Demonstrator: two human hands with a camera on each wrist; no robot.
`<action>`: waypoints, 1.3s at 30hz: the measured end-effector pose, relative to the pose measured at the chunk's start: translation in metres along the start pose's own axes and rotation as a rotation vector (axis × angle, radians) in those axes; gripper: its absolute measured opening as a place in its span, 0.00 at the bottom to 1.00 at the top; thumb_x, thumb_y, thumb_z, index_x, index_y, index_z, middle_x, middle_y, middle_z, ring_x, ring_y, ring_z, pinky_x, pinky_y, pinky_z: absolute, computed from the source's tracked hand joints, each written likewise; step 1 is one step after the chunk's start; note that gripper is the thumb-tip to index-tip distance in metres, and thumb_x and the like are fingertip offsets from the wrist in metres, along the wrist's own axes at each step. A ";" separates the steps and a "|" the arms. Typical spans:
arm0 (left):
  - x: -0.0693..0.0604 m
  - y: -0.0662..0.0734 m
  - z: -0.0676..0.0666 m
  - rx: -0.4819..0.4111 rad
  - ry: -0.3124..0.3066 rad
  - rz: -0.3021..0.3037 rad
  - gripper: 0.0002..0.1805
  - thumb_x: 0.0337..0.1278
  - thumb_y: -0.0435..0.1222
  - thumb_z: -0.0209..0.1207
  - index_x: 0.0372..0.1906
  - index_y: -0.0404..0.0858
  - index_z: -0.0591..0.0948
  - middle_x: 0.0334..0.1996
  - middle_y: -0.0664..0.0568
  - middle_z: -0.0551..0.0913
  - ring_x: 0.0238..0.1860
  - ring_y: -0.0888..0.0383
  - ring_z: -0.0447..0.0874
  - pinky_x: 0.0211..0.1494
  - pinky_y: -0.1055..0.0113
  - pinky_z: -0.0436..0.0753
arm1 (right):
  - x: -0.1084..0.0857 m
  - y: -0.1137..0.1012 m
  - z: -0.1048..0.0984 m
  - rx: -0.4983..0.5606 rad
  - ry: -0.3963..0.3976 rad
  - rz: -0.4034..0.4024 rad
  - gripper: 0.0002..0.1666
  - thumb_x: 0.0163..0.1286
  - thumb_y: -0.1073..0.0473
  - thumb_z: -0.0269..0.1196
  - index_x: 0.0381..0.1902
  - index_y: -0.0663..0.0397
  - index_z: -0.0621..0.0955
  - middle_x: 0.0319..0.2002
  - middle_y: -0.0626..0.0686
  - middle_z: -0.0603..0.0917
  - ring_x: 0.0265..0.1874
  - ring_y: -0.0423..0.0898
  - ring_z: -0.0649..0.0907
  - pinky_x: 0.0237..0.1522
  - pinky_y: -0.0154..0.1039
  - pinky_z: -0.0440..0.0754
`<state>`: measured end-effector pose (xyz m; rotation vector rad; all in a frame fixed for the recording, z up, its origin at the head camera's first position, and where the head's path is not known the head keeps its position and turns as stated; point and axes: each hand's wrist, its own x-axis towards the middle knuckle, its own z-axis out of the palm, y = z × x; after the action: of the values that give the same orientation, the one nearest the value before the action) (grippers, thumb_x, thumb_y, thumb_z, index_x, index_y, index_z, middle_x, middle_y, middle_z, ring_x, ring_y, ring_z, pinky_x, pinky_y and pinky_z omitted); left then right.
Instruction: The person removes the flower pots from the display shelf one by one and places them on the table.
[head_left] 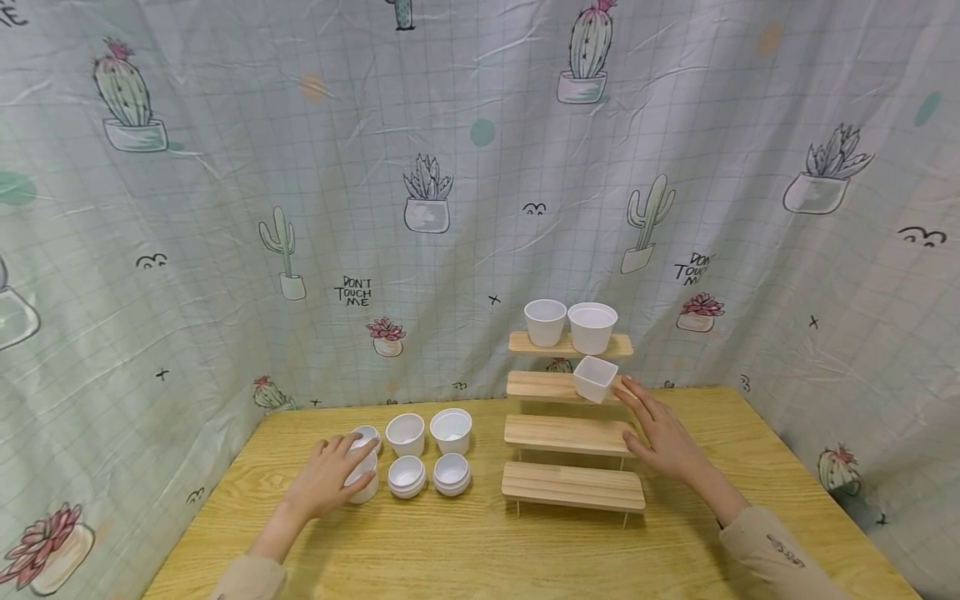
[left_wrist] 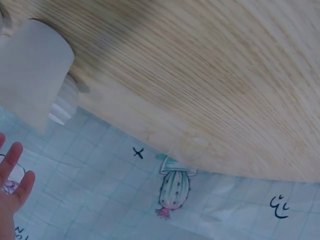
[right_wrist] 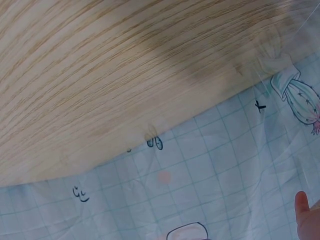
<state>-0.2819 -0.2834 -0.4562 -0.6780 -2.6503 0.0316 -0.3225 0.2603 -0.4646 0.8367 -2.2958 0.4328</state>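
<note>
My left hand (head_left: 326, 479) is over a white cup (head_left: 363, 493) at the left end of a group of cups. In the left wrist view the fingers of this hand (left_wrist: 12, 192) are spread, with the white cup (left_wrist: 37, 65) above them; contact cannot be told. My right hand (head_left: 663, 433) reaches beside the wooden stepped rack, thumb and fingers apart, fingertips at the right end of the second step from the top (head_left: 540, 384). Right by them a square white cup (head_left: 596, 379) stands on that step. Only a fingertip and part of the hand (right_wrist: 309, 220) show in the right wrist view.
Two round white cups (head_left: 545, 322) stand on the top step (head_left: 558, 350). The two lower steps (head_left: 567, 434) bear nothing. Several more white cups (head_left: 452, 432) stand on the wooden table (head_left: 420, 550) left of the rack. A cactus-print curtain (head_left: 375, 275) hangs behind and at both sides.
</note>
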 end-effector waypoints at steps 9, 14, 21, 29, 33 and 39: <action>0.009 0.020 -0.013 0.014 0.036 0.092 0.25 0.53 0.48 0.55 0.58 0.48 0.71 0.52 0.46 0.74 0.53 0.47 0.71 0.52 0.49 0.68 | -0.002 -0.001 -0.002 -0.003 -0.013 0.007 0.40 0.53 0.57 0.58 0.65 0.56 0.61 0.66 0.58 0.58 0.64 0.53 0.61 0.50 0.55 0.67; 0.019 0.034 -0.019 0.008 0.050 0.131 0.26 0.55 0.49 0.53 0.60 0.49 0.69 0.53 0.47 0.73 0.53 0.47 0.71 0.55 0.49 0.67 | -0.003 -0.002 -0.003 -0.002 -0.017 0.009 0.40 0.53 0.57 0.59 0.65 0.56 0.61 0.67 0.58 0.57 0.64 0.53 0.61 0.51 0.55 0.67; 0.030 0.053 -0.021 -0.011 0.147 0.232 0.25 0.54 0.47 0.54 0.59 0.48 0.70 0.50 0.48 0.75 0.49 0.51 0.73 0.50 0.53 0.69 | -0.003 -0.002 -0.003 0.001 -0.027 0.016 0.40 0.54 0.57 0.58 0.65 0.55 0.60 0.67 0.57 0.57 0.65 0.52 0.60 0.51 0.55 0.67; 0.038 0.068 -0.020 -0.028 0.189 0.300 0.25 0.50 0.43 0.58 0.56 0.45 0.72 0.48 0.50 0.75 0.47 0.53 0.72 0.47 0.53 0.71 | -0.002 -0.001 -0.001 0.013 -0.009 -0.006 0.39 0.54 0.58 0.59 0.64 0.56 0.61 0.66 0.58 0.58 0.66 0.50 0.59 0.50 0.56 0.67; 0.043 0.076 -0.020 -0.035 0.223 0.347 0.26 0.46 0.41 0.61 0.56 0.46 0.73 0.46 0.50 0.76 0.46 0.54 0.73 0.47 0.53 0.72 | -0.002 -0.001 0.000 0.016 0.000 -0.012 0.39 0.54 0.58 0.58 0.64 0.57 0.61 0.66 0.59 0.58 0.66 0.50 0.59 0.50 0.56 0.67; 0.055 0.090 -0.020 0.004 0.272 0.411 0.28 0.45 0.44 0.61 0.57 0.48 0.72 0.46 0.51 0.77 0.46 0.54 0.74 0.48 0.57 0.71 | 0.000 0.000 -0.001 0.022 0.000 -0.016 0.38 0.55 0.57 0.57 0.64 0.58 0.61 0.66 0.59 0.57 0.67 0.50 0.57 0.49 0.57 0.67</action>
<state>-0.2771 -0.1797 -0.4279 -1.1283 -2.2160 0.0555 -0.3218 0.2605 -0.4641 0.8657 -2.2866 0.4521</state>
